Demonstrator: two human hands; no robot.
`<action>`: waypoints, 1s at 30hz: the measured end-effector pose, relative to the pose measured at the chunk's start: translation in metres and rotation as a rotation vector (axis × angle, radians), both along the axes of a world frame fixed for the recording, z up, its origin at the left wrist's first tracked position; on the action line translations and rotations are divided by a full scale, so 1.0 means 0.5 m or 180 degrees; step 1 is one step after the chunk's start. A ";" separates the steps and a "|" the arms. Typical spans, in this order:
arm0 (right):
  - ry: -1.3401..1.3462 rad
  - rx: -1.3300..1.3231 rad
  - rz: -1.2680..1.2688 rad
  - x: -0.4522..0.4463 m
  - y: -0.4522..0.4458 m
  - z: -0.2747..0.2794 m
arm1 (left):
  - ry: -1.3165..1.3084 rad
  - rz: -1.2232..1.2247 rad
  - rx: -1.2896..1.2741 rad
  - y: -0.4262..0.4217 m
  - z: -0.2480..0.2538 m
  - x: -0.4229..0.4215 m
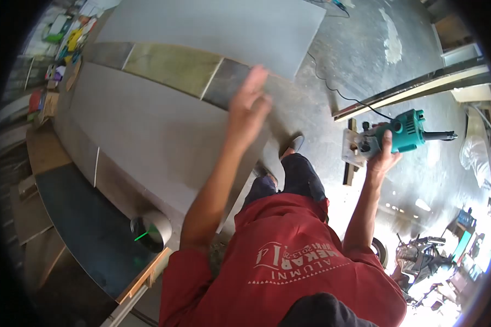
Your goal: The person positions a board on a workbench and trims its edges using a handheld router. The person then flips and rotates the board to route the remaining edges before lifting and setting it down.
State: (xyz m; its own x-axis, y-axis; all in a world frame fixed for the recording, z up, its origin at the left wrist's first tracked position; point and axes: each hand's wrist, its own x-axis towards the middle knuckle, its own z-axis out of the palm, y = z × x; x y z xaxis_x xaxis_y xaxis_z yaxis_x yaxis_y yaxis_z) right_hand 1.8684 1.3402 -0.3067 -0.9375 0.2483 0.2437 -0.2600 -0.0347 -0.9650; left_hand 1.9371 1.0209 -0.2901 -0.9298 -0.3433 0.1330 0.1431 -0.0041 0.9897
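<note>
In my right hand [384,157] is a teal trim router [408,131] with a clear plastic base [354,147]. The fingers wrap round its body near the base, and the tool lies sideways, off the floor. A black cord [338,94] runs from it towards the back. My left hand [249,106] is slightly blurred, its fingers apart with nothing visible in them. It hovers over the right end of a large grey panel assembly [147,109]; whether it touches cannot be made out. Across the panel runs an inset band with an olive section [172,65] between grey sections.
A beige round container [159,229] stands near the dark board [87,218] at the left. Long wooden boards [414,90] lie at the right. Several mixed items [73,38] line the far left. A motorcycle [420,259] stands at the lower right.
</note>
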 end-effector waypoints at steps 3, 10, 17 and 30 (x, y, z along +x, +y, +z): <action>0.0242 0.0332 -0.0160 -0.027 0.000 -0.017 | -0.0520 0.0965 -0.0163 -0.093 -0.134 -0.045; 0.0378 0.0285 0.0225 -0.120 -0.091 -0.028 | -0.0502 0.1901 -0.2347 -0.265 -0.198 -0.250; 0.0455 0.0344 0.0379 -0.210 -0.189 -0.070 | -0.1271 0.1697 -0.3110 -0.361 -0.313 -0.427; 0.1217 0.0760 -0.0023 -0.256 -0.348 -0.143 | -0.2541 0.1632 -0.3984 -0.288 -0.253 -0.449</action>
State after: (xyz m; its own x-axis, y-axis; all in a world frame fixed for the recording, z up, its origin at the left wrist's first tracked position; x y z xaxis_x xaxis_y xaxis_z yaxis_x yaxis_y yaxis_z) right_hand 1.7401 1.1662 -0.3780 -0.7675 0.1492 0.6235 -0.5988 0.1804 -0.7803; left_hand 1.7125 0.8771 -0.4166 -0.7196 -0.6849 0.1141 -0.6700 0.7281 0.1452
